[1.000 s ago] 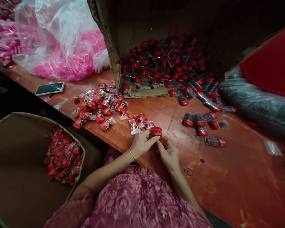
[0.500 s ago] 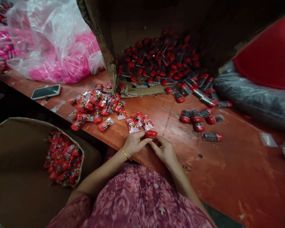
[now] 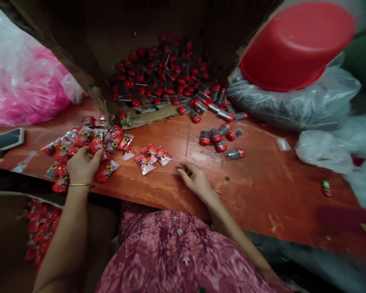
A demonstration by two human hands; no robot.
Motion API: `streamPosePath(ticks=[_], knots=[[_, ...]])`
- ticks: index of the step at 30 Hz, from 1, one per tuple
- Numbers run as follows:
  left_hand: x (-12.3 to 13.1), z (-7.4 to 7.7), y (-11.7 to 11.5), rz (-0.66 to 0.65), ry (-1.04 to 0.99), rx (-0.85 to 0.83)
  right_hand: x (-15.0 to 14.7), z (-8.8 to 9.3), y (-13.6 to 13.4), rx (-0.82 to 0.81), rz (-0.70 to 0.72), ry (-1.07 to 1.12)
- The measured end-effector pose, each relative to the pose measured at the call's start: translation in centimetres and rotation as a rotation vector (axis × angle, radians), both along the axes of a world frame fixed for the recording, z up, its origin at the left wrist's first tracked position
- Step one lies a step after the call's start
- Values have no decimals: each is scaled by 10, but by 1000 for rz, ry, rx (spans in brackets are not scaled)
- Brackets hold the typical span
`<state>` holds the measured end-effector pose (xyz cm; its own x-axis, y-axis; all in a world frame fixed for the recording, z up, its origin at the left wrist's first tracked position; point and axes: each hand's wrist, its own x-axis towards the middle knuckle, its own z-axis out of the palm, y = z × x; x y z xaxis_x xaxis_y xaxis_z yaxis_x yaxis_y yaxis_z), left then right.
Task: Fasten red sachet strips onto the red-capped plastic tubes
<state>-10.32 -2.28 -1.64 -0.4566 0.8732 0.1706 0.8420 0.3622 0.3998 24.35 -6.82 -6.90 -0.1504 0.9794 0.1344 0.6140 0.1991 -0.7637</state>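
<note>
My left hand (image 3: 83,166) is over the pile of filled red packets (image 3: 62,150), with thumb and fingers closed on a shiny red packet (image 3: 96,147) at the pile's front. Its fingertips are partly hidden by the hand. My right hand (image 3: 197,179) rests low over the table, fingers loosely curled and thumb apart, with nothing visible in it. Between the hands lie a few flat red printed sachets (image 3: 146,165). Beyond my right hand lie several clear tubes with red caps and dark contents (image 3: 234,154).
A cardboard box (image 3: 152,118) lies on its side at the back, heaped with red-capped tubes. A red basin (image 3: 293,49) sits on a stuffed plastic bag (image 3: 280,108). A phone (image 3: 6,140) and pink-filled bags (image 3: 27,93) are at left. Below stands a carton of red packets (image 3: 42,228).
My hands have separated: the left moved left onto the packet pile with a red packet, while the right stayed near the table's middle and let go. The view has swung right.
</note>
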Motion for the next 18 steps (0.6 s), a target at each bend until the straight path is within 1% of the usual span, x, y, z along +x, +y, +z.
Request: streamPosePath(ticks=[2, 3, 4, 5, 7, 9, 10, 12, 13, 16, 18], knots=[[7, 10, 1, 75, 128, -12, 19, 5, 15, 93, -125, -147], [12, 15, 0, 84, 180, 12, 29, 7, 25, 128, -186, -241], [17, 19, -2, 61, 215, 61, 38, 9, 35, 149, -237, -335], [24, 21, -5, 26, 229, 114, 45, 9, 46, 161, -269, -419], [40, 21, -12, -67, 202, 200, 53, 6, 66, 185, -261, -549], [64, 14, -20, -192, 165, 242, 53, 1, 79, 202, -233, -621], [78, 9, -23, -286, 141, 229, 52, -1, 82, 209, -224, -638], [108, -4, -28, -489, 101, 184, 49, -5, 78, 227, -218, -653], [122, -9, -28, -538, 108, 164, 48, -6, 72, 241, -214, -656], [154, -22, -23, -612, 131, 97, 48, -7, 46, 283, -206, -670], [164, -28, -17, -631, 137, 38, 48, -9, 27, 301, -198, -668]])
